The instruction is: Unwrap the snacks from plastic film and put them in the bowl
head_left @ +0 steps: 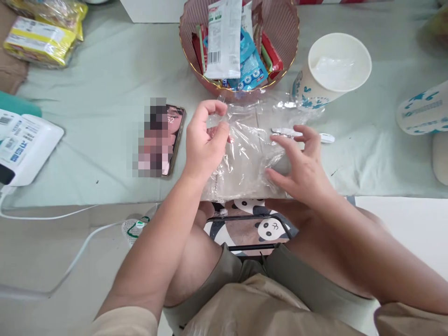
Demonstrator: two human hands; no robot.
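A crumpled sheet of clear plastic point(241, 158) lies on the cloth by the table's front edge. My left hand point(206, 137) is at its left side, fingers curled and the thumb apart from the index finger. Whether those fingertips touch the film, I cannot tell. Over the film's right side, my right hand point(303, 163) has its fingers spread, with nothing visible gripped in it. Beneath that hand lies a slim white tool point(327, 138), its middle hidden by the fingers. A phone point(177, 140) with its screen lit rests left of my left hand.
Behind the film stands a pink ribbed bowl point(187, 51) of wrapped snacks. A paper cup point(304, 88) with clear plastic inside is to its right; another patterned cup point(425, 109) is farther right. Yellow packs point(40, 42) and a white device point(31, 149) with a cable sit left.
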